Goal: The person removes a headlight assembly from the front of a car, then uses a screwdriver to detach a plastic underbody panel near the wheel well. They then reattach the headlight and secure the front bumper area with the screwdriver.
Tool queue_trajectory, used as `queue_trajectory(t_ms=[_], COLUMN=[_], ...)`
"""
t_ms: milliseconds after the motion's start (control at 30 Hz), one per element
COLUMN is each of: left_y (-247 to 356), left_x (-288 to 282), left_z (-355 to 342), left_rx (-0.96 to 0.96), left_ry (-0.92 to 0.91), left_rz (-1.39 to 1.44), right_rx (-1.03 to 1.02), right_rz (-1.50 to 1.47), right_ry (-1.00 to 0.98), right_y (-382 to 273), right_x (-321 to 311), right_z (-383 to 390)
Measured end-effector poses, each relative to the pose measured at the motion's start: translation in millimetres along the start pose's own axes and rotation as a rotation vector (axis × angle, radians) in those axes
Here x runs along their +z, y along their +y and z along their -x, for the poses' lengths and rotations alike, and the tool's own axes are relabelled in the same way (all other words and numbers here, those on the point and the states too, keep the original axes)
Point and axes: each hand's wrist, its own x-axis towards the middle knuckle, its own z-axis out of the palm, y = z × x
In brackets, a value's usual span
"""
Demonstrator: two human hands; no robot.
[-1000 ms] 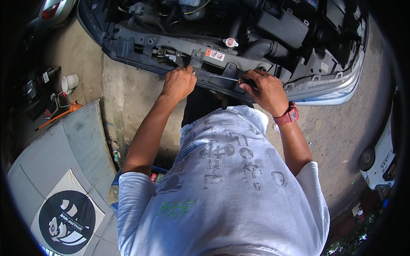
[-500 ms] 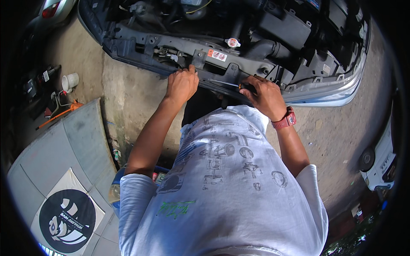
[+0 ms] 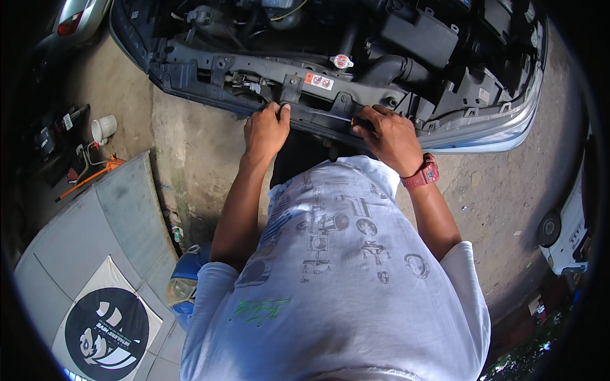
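Note:
In my right hand (image 3: 393, 138) is a screwdriver (image 3: 340, 117) with a black and orange handle. Its thin metal shaft points left, lying along the top of the car's front bumper (image 3: 213, 101). My left hand (image 3: 265, 131) is at the bumper's upper edge, near the shaft's tip end, fingers curled and thumb close beside them. What those fingers pinch, if anything, is hidden. Just beyond them a metal bracket (image 3: 292, 89) stands on the radiator support panel (image 3: 254, 65). The screwdriver's tip is too small to make out.
The engine bay lies open ahead, with a radiator cap (image 3: 342, 61), a black air hose (image 3: 394, 68) and a headlight (image 3: 502, 130) at right. At left are a white bucket (image 3: 103, 129), a grey panel (image 3: 63, 235) and a blue container (image 3: 184, 279). A white vehicle (image 3: 565, 238) stands far right.
The view has shifted slightly. My left thumb now sticks up more beside the fingers, and the left arm is closer to my body. The right hand still holds the screwdriver.

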Motion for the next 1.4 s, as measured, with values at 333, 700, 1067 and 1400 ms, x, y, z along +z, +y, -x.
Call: queue_trajectory(t_ms=[333, 700, 1067, 1400], left_y=[-0.4, -3.7, -2.0, -2.7], left_x=[-19.2, -12.6, -14.6, -15.7], left_z=[0.5, -1.5, -5.4, -5.1], left_rx=[0.226, 0.289, 0.308, 0.29], left_ry=[0.078, 0.069, 0.078, 0.054], left_rz=[-0.136, -0.202, -0.178, -0.121], right_rx=[-0.201, -0.3, -0.457, -0.461], right_rz=[0.145, 0.104, 0.139, 0.186], right_ry=[-0.022, -0.172, -0.199, -0.294], right_y=[-6.7, 2.4, 12.8, 7.8], right_x=[12.2, 1.2, 11.0, -1.9], right_z=[-58.3, -98.0, -136.8, -155.0])
